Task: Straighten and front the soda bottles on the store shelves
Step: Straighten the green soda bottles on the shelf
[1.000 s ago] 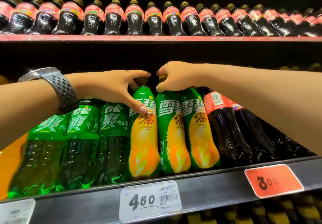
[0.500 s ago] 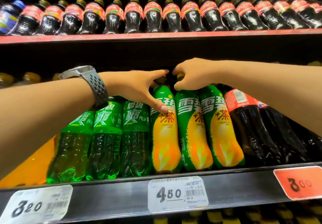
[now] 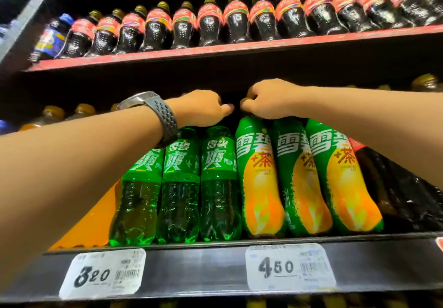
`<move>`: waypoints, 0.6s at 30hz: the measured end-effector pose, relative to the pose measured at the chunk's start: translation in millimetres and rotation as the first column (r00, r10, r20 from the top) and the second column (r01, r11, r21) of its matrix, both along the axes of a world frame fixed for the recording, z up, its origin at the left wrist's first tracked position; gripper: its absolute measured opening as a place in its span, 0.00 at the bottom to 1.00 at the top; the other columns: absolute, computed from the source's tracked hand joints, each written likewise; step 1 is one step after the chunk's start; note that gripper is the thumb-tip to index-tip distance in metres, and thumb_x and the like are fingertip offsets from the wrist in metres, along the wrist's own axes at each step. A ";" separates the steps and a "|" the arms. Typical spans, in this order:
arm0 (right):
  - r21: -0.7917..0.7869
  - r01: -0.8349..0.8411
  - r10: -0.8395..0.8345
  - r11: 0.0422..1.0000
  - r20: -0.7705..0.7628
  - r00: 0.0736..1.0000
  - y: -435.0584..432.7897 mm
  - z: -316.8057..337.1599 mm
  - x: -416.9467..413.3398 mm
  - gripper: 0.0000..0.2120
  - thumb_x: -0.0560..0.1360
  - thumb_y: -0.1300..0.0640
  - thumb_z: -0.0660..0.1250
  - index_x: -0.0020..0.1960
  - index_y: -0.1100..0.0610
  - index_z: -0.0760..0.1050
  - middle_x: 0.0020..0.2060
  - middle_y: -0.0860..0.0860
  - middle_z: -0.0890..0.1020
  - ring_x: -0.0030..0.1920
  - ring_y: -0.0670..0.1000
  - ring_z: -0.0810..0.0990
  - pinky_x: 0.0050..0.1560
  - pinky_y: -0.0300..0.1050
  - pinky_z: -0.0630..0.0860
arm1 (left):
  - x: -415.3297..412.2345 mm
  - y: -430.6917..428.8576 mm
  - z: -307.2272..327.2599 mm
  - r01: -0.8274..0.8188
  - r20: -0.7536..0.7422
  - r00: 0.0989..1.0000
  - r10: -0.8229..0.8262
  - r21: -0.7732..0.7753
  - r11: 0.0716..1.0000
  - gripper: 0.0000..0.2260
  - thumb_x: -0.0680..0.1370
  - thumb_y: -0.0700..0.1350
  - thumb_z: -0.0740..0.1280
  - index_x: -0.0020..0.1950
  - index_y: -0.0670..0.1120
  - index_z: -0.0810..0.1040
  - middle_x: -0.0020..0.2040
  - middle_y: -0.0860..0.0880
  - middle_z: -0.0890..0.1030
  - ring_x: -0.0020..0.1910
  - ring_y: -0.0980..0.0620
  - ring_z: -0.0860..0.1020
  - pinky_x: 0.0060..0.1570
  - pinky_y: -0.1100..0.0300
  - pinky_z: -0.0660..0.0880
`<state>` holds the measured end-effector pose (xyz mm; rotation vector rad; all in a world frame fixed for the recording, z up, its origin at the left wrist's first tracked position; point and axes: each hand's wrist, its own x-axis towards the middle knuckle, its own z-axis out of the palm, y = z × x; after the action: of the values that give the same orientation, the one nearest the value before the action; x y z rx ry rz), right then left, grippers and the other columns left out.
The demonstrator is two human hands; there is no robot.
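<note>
Gripping bottle cap [image 3: 245, 101]: right hand [image 3: 271, 99] | left hand [image 3: 203, 109] released, grip half-open

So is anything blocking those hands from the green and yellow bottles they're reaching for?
Nothing visible does. The right hand already rests on the caps of the green-and-yellow bottles, and the left hand sits just beside them, above the clear green bottles.

green soda bottles [image 3: 219, 183], upright, fronted at shelf [image 3: 196, 269] edge
</note>
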<state>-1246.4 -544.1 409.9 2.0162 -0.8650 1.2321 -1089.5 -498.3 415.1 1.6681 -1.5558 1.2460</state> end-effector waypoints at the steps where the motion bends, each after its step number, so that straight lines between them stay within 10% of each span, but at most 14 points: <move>1: 0.009 -0.008 0.008 1.000 0.019 1.000 0.0 0.4 0.7 0.22 0.77 0.44 0.60 0.63 0.57 0.75 0.58 0.57 0.78 0.58 0.58 0.76 0.46 0.41 0.68 | -0.3 -1.9 -0.2 0.004 -0.015 1.000 -0.004 -0.017 1.000 0.21 0.80 0.58 0.57 0.58 0.42 0.77 0.57 0.40 0.79 0.57 0.40 0.75 0.50 0.56 0.70; 18: 0.039 -0.063 0.061 0.997 0.056 0.997 -2.9 5.6 -2.6 0.19 0.75 0.42 0.63 0.57 0.55 0.79 0.48 0.53 0.79 0.48 0.54 0.76 0.43 0.42 0.69 | -1.0 2.8 2.0 0.154 -0.110 0.981 -0.161 -0.072 0.985 0.13 0.79 0.50 0.63 0.58 0.45 0.79 0.55 0.44 0.80 0.54 0.44 0.77 0.50 0.57 0.72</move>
<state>-1249.0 -547.1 415.5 2.0646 -0.8657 1.3196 -1090.5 -495.5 417.1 1.5177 -1.5301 1.0871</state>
